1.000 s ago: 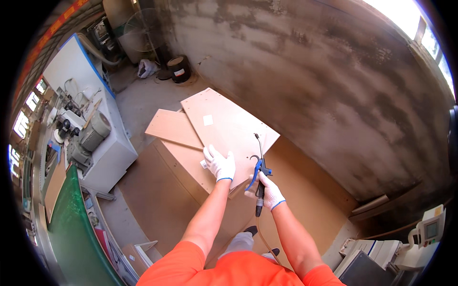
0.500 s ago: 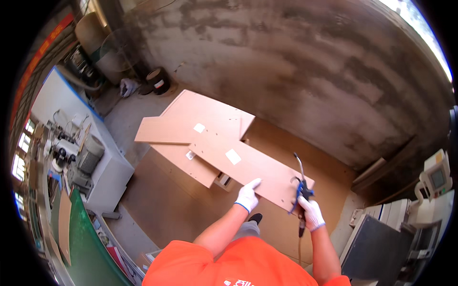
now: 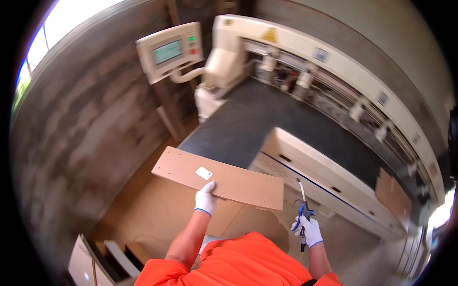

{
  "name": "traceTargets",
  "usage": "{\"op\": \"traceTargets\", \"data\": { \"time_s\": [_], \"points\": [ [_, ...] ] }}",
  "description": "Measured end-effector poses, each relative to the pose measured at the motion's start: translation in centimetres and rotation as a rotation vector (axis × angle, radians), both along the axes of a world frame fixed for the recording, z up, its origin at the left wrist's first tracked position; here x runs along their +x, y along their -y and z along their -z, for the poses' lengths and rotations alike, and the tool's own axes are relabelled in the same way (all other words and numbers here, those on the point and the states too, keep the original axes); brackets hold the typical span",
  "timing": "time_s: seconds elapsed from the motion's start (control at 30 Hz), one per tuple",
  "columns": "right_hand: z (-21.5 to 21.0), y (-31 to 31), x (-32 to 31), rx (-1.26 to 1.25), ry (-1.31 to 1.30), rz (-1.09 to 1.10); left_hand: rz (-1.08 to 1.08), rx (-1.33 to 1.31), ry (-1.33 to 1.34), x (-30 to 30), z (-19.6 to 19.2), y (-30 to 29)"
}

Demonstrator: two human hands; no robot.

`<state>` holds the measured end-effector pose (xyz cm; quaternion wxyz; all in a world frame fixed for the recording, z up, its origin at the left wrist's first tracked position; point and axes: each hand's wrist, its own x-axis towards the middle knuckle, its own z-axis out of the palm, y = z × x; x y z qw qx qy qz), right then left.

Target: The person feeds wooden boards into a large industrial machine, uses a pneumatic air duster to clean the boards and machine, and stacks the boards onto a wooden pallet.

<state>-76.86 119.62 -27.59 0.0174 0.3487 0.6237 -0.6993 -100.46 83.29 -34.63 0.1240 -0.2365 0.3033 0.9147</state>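
Note:
My left hand (image 3: 206,198), in a white glove with a blue cuff, grips the near edge of a long wood-coloured panel (image 3: 238,185). Its thumb lies on top of the panel, and its other fingers are hidden beneath. The panel has a white label (image 3: 204,172) and small holes near its ends. My right hand (image 3: 311,230), also gloved, is closed round the handle of a blue and black air blow gun (image 3: 304,209). The gun's thin nozzle points up, just beyond the panel's right end, apart from it. A hose runs down from the gun.
Ahead stands a large cream machine (image 3: 367,71) with a black bed (image 3: 238,119) and a pale slotted front (image 3: 317,178). A control screen (image 3: 167,52) stands left of it. A brown sheet (image 3: 392,195) lies at the right. Panels (image 3: 81,264) stand lower left, near a rough wall (image 3: 90,114).
My view has swung right, from the stacked panels to the machine. My left hand now holds the panel off the stack. The blow gun, formerly over the panel's end, is now beside it.

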Motion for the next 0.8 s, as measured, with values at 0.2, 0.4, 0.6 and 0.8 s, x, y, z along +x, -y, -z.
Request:
{"op": "traceTargets", "data": {
  "time_s": [0.2,0.4,0.6,0.8],
  "points": [
    [-0.2,-6.8,8.2,0.218,0.128,0.304,0.288,0.009,-0.041,-11.1,-0.3,-22.7],
    [0.5,-7.1,6.1,0.173,0.234,0.496,0.272,-0.217,-0.015,-26.8,5.7,-37.8],
    [-0.4,-11.0,-3.8,0.006,0.217,0.720,0.315,-0.245,0.051,-41.3,8.7,-43.4],
    [-1.0,-15.6,-13.4,-0.042,0.203,0.724,0.372,-1.547,-0.848,-37.8,7.0,-44.9]
  ]
}}
